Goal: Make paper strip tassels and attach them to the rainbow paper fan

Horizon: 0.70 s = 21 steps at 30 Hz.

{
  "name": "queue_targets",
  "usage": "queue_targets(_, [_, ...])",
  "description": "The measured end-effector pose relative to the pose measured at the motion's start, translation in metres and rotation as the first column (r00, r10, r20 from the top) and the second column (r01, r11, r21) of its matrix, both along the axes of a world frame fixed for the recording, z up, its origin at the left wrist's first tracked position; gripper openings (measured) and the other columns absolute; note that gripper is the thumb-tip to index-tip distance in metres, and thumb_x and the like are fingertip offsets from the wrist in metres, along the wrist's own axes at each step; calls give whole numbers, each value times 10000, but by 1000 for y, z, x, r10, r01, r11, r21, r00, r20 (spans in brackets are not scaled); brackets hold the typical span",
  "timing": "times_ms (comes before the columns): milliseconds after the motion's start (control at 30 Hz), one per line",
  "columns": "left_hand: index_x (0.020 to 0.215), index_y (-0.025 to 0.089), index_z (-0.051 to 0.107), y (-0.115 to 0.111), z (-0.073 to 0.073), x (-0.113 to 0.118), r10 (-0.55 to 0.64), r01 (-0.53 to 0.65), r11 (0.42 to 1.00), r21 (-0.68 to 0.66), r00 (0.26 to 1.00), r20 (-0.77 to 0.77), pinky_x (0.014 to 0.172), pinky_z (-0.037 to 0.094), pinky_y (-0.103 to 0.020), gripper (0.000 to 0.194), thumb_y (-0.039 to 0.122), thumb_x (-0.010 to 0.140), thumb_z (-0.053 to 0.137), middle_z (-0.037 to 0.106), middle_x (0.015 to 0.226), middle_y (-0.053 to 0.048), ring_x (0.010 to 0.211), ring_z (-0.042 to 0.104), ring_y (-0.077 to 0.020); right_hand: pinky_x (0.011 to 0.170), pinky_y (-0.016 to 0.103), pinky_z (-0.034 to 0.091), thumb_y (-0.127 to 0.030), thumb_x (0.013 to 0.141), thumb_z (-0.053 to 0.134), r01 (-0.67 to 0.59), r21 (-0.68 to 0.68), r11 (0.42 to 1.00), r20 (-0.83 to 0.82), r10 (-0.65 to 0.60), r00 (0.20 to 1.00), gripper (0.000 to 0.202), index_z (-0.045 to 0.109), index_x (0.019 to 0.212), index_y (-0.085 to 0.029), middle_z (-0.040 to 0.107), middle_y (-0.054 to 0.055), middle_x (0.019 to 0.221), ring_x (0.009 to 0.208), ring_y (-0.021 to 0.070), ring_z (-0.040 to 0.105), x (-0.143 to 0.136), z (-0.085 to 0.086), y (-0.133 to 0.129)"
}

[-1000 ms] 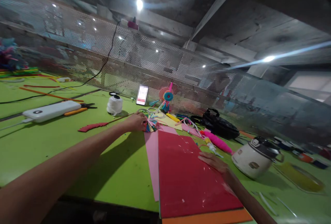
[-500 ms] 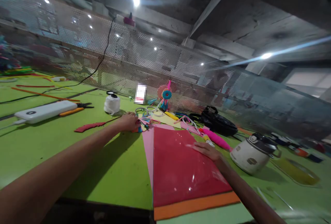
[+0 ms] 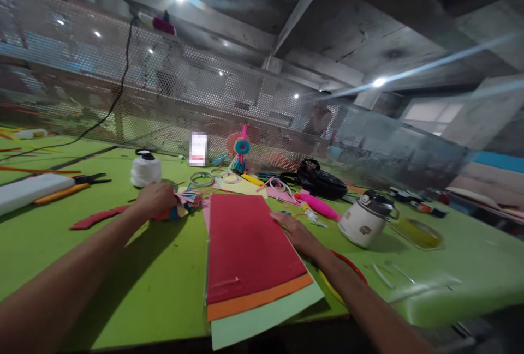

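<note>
My left hand (image 3: 158,199) is closed around a bunch of multicoloured fringed paper strips (image 3: 186,200), whose ends spread out on its right side. Its fingertips are partly hidden. A jagged red paper strip (image 3: 98,216) lies just left of that hand, and a white cone of thread (image 3: 146,169) stands behind it. My right hand (image 3: 297,229), fingers stretched out, rests along the right edge of a stack of sheets. Red paper (image 3: 249,245) tops the stack; orange paper (image 3: 262,295) and pale green paper (image 3: 270,316) show at the near end.
Pliers (image 3: 77,187) and a white power bank (image 3: 33,193) lie at left. Farther back are wire rings (image 3: 202,179), a paper tassel ornament (image 3: 241,149) and a black bag (image 3: 323,179). Right of my right hand stand a pink fuzzy roll (image 3: 319,207) and a white jug (image 3: 364,220).
The view has turned right. My left hand has moved left with the paper strips, closer to the thread cone. From the red sheet's top, my right hand has shifted to its right edge.
</note>
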<state>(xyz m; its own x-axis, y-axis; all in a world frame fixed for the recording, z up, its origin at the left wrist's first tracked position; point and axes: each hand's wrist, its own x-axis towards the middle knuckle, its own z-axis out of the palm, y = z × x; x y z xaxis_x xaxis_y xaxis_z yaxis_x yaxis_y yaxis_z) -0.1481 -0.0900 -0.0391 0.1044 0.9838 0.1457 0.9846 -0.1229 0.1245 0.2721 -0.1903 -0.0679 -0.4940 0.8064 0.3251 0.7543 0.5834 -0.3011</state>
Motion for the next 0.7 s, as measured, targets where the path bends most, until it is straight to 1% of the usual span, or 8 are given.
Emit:
queue_targets(67, [724, 81, 675, -5, 4, -1, 28, -29, 1000, -2, 999, -45, 576, 413, -303, 313, 330, 719, 485, 664, 765, -175, 692, 612, -269, 1058, 423, 330, -208, 910, 385, 32, 21, 999, 19, -33, 999, 405, 472, 1306, -210, 502, 87, 1334, 1246, 192, 431, 1, 0, 0])
queue_targets(133, [757, 68, 675, -10, 7, 0, 38, -39, 999, -12, 997, -62, 565, 403, -290, 339, 328, 742, 459, 666, 783, -170, 688, 607, -259, 1045, 427, 346, -165, 892, 394, 63, 43, 997, 37, -64, 997, 396, 508, 1271, -189, 529, 97, 1303, 1221, 200, 457, 0, 0, 0])
queue_targets(300, [842, 53, 664, -17, 14, 6, 79, -81, 996, -25, 995, -68, 564, 403, -298, 413, 372, 785, 408, 663, 870, -201, 723, 606, -281, 969, 411, 412, -157, 882, 419, 102, 58, 993, 43, -105, 994, 361, 550, 1218, -150, 617, 120, 1174, 1085, 216, 552, -7, 1, 4])
queue_targets(400, [884, 64, 650, -18, 18, 7, 70, -72, 997, -22, 995, -73, 589, 404, -302, 417, 395, 792, 413, 656, 920, -202, 762, 603, -287, 952, 389, 421, -158, 890, 410, 105, 59, 993, 43, -108, 993, 342, 566, 1194, -154, 631, 113, 1147, 1061, 213, 562, -10, 1, 7])
queue_targets(500, [935, 88, 619, -20, 23, 6, 25, -26, 1000, -7, 996, -85, 615, 394, -292, 403, 423, 742, 506, 646, 965, -182, 799, 592, -275, 931, 394, 435, -164, 899, 388, 128, 58, 990, 33, -130, 991, 342, 565, 1192, -150, 628, 123, 1147, 1056, 221, 570, -6, 4, 6])
queue_targets(600, [922, 90, 581, -21, 30, 5, -25, 26, 1000, 6, 996, -87, 594, 374, -260, 364, 379, 703, 551, 649, 914, -153, 754, 573, -227, 955, 415, 418, -154, 898, 363, 166, 73, 983, 13, -167, 986, 367, 538, 1218, -113, 601, 153, 1184, 1104, 236, 546, 3, 13, -9])
queue_targets(633, [916, 91, 571, -21, 35, 5, -36, 38, 999, 14, 996, -82, 583, 365, -250, 334, 347, 704, 542, 650, 890, -140, 728, 564, -207, 965, 418, 411, -154, 896, 360, 173, 88, 981, 0, -174, 985, 364, 544, 1207, -110, 600, 154, 1183, 1112, 235, 542, 5, 18, -18])
queue_targets(700, [943, 97, 556, -25, 46, 7, -43, 46, 998, 42, 997, -64, 574, 354, -236, 308, 294, 710, 513, 655, 850, -110, 692, 549, -180, 959, 398, 425, -176, 898, 373, 180, 136, 974, -40, -176, 984, 332, 579, 1155, -142, 622, 125, 1146, 1088, 221, 558, 8, 26, -44])
